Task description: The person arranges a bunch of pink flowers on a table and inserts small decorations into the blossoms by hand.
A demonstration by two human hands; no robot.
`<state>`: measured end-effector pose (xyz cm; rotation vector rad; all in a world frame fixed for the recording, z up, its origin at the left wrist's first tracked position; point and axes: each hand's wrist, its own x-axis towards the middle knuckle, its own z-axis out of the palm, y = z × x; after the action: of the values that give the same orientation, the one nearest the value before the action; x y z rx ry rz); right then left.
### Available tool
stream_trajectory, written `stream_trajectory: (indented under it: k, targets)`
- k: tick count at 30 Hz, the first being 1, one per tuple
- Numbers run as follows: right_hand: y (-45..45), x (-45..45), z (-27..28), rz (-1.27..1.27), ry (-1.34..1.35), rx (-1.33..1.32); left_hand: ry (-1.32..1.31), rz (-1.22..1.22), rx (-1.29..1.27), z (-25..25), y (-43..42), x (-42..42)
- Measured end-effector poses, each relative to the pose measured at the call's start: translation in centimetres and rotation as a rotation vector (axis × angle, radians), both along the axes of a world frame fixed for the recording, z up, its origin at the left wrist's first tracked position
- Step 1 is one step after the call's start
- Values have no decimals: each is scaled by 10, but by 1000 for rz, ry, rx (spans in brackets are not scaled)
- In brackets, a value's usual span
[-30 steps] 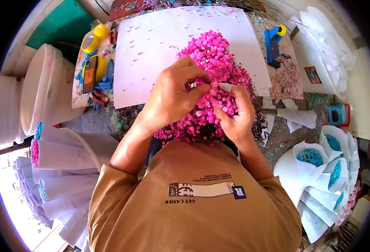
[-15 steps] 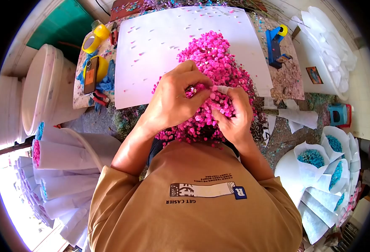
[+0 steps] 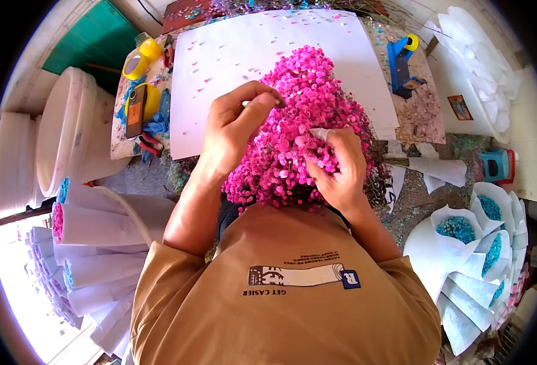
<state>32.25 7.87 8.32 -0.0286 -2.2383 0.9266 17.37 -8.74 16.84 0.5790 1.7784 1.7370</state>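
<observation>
A big bunch of bright pink baby's breath (image 3: pixel 305 91) stands in front of my chest, over the near edge of the white paper sheet (image 3: pixel 220 61). My left hand (image 3: pixel 235 121) is at the bunch's left side, fingers curled into a pinch. A small white bit shows between those fingers, too small to name. On the right side, my right hand (image 3: pixel 343 164) has its thumb and index finger around some blossoms, with the other fingers partly hidden. A pale wrap covers its index fingertip.
A phone (image 3: pixel 136 111), yellow tape rolls (image 3: pixel 136 67) and red-handled pliers (image 3: pixel 150 145) lie at the table's left. On the right stands a blue tape dispenser (image 3: pixel 399 68). White-wrapped blue bouquets (image 3: pixel 456 228) are at lower right, wrapped bunches (image 3: pixel 101 225) at lower left.
My left hand has drawn back to the left, away from my right hand and the middle of the bunch. My right hand has stayed nearly in place among the blossoms.
</observation>
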Motion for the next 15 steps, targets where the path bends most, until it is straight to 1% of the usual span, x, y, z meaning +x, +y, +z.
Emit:
stream_trajectory:
  k: [2, 3, 4, 6, 8, 10, 11, 12, 14, 15]
  targets:
    - [-1, 0, 0, 3, 6, 4, 380, 24, -28, -18, 14, -2]
    - [-2, 0, 0, 8, 17, 22, 395, -37, -154, -13, 15, -2]
    - [-2, 0, 0, 9, 28, 41, 397, -36, -155, -17, 16, -4]
    - [-3, 0, 1, 8, 25, 57, 695, -80, -266, -29, 19, -8]
    - [-4, 1, 3, 1, 18, 74, 684, -76, -283, -29, 20, -7]
    - [-6, 2, 4, 4, 16, 89, 559, 51, -167, -28, 21, -5]
    - [-7, 3, 3, 13, 7, 95, 545, 84, -65, -30, 22, -8]
    - [-7, 3, 3, 13, 7, 94, 545, 83, -67, -26, 24, -8]
    - [-8, 3, 1, 20, 4, 114, 499, -28, -124, -14, 28, -6]
    - [-8, 3, 0, 25, 5, 114, 716, -78, -180, -19, 29, -9]
